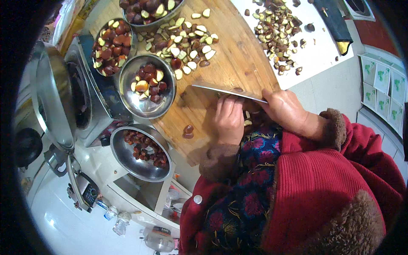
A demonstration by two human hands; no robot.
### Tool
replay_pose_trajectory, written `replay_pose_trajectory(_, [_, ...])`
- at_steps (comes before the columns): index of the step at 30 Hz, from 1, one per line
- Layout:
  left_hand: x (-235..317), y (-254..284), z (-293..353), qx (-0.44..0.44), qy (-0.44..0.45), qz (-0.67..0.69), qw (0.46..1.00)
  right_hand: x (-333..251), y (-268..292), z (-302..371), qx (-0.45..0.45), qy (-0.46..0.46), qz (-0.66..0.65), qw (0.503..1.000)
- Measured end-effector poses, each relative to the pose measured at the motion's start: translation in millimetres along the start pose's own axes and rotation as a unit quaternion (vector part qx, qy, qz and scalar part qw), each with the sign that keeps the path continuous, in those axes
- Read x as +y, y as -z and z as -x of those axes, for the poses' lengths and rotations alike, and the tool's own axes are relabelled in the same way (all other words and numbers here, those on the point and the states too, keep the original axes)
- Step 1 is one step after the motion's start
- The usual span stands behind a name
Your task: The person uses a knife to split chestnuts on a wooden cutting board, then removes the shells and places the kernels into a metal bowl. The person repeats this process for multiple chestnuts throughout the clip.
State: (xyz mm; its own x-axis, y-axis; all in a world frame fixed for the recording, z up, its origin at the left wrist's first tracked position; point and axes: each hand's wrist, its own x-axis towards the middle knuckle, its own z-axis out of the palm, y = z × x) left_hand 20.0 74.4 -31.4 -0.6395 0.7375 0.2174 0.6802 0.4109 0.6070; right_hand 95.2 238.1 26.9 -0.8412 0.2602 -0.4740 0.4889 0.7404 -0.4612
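A wooden cutting board (242,51) lies in front of me. My right hand (289,108) is closed round the handle of a kitchen knife (229,92), whose blade points left across the board. Right beside the blade, my left hand (230,119) presses down with bent fingers close together; what they hold, if anything, is hidden. A brown chestnut piece (238,89) shows just past the blade. Pale cut pieces (247,123) lie between my hands, near the board's edge. Two brown chestnuts (188,131) sit left of my left hand.
A heap of cut chestnuts (182,46) covers the board's far left. Steel bowls with chestnuts stand along the left: one bowl (123,85) by the board, another (117,142) nearer me. More chestnut pieces (278,29) lie on a white surface at far right. A stove (95,123) stands left.
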Motion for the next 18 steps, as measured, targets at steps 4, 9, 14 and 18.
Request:
replay_pose_trajectory(4, [-3,6,-3,-0.002,0.000,-0.029,1.000,-4,5,-2,0.005,0.016,0.008,1.000])
replay_pose_trajectory(9, [0,4,-1,-0.027,-0.036,-0.048,0.998,2,25,17,-0.029,0.000,0.061,0.998])
replay_pose_trajectory(14, [5,-6,-6,0.013,-0.069,0.001,0.997,16,21,23,-0.055,-0.020,0.081,0.995])
replay_pose_trajectory(18, [8,-16,-3,-0.014,-0.045,0.000,0.999,15,19,14,-0.029,-0.038,0.051,0.998])
